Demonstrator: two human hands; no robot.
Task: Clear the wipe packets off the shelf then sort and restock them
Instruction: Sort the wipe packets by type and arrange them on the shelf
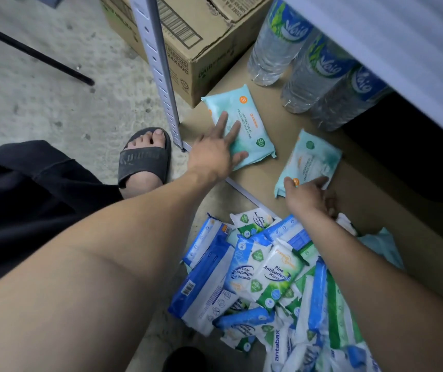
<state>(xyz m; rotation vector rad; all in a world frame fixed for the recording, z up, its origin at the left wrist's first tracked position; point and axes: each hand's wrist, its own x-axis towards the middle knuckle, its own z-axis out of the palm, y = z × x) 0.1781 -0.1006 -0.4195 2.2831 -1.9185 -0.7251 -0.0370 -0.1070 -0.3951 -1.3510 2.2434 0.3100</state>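
— Where do our hands sit?
— Our left hand (212,154) lies flat, fingers spread apart, on one teal wipe packet (252,127) on the shelf board (282,130). Our right hand (307,196) has thumb and forefinger on the near edge of the second teal packet (310,158); whether it grips, we cannot tell.
— And the rest?
— The heap of packets (263,277) lies at the shelf's front edge, under our right forearm.

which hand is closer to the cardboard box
Left. The left hand rests on the teal packet right beside the cardboard box; the right hand touches a second packet farther from it.
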